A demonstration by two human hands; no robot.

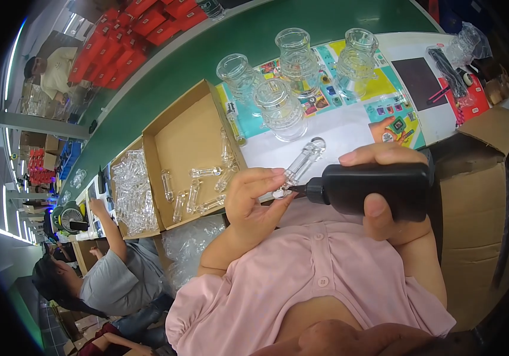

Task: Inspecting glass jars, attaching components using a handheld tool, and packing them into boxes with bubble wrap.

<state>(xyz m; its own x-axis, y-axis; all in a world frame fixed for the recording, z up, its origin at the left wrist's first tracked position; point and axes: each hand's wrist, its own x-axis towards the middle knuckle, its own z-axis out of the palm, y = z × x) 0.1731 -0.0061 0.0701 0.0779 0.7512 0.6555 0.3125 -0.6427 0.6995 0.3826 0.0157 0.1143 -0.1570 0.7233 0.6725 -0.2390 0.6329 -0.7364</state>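
Observation:
Between the thumb and fingers of my left hand (253, 200) is a transparent glass tube piece (305, 159) with a rounded knob at its far end. It slants up and to the right in front of my chest. My right hand (379, 216) is wrapped round a black squeeze bottle (373, 185), which lies on its side. The bottle's narrow black nozzle (299, 188) points left and meets the near end of the glass piece, by my left fingertips. Whether anything flows from the tip is too small to see.
Several glass vessels (280, 110) stand on the printed sheets beyond my hands. To the left, a cardboard tray (186, 127) holds similar glass pieces, beside a heap of more (131, 190). An opened carton (474, 237) is at my right. A co-worker in grey (115, 282) sits at left.

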